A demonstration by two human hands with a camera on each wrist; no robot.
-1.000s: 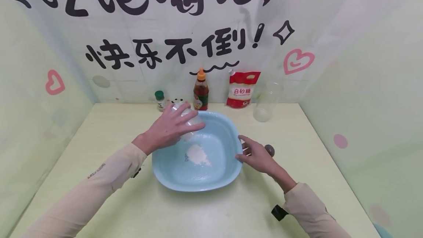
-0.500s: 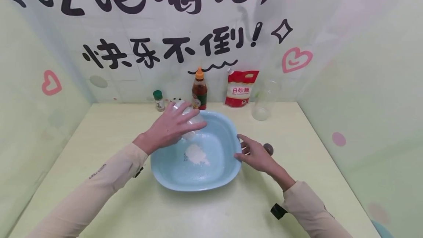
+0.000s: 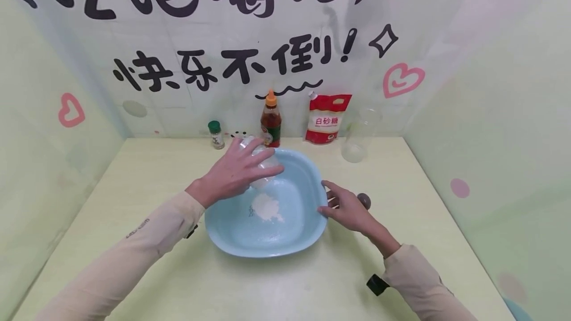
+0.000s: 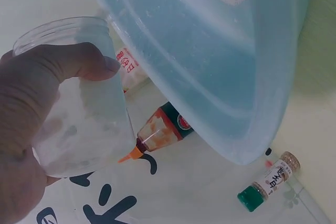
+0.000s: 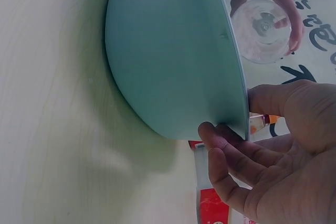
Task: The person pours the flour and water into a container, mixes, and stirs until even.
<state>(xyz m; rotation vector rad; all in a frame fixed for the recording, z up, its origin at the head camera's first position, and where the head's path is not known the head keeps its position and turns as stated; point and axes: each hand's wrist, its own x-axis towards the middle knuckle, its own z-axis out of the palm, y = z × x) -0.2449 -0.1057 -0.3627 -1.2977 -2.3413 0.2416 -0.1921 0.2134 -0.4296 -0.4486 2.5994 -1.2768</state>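
My left hand (image 3: 229,170) grips a clear jar (image 4: 86,114), tilted over the far left part of a light blue basin (image 3: 263,253). A cloudy white film shows on the jar's wall, and its mouth points toward the basin. White powder (image 3: 265,208) lies in a small heap on the basin's floor. On the opposite side, my right hand (image 3: 349,208) holds the basin's right rim, thumb on the inner side and fingers against the outer wall, as the right wrist view shows.
Along the back wall stand a green-capped seasoning bottle (image 3: 216,136), a sauce bottle (image 3: 271,125) with an orange tip, a red and white sugar pouch (image 3: 327,119) and a tall clear container (image 3: 355,145). A dark round object (image 3: 364,200) sits behind my right hand.
My left hand has shifted slightly to the right with the jar over the basin. My right hand stays on the rim, and the powder heap looks much the same.
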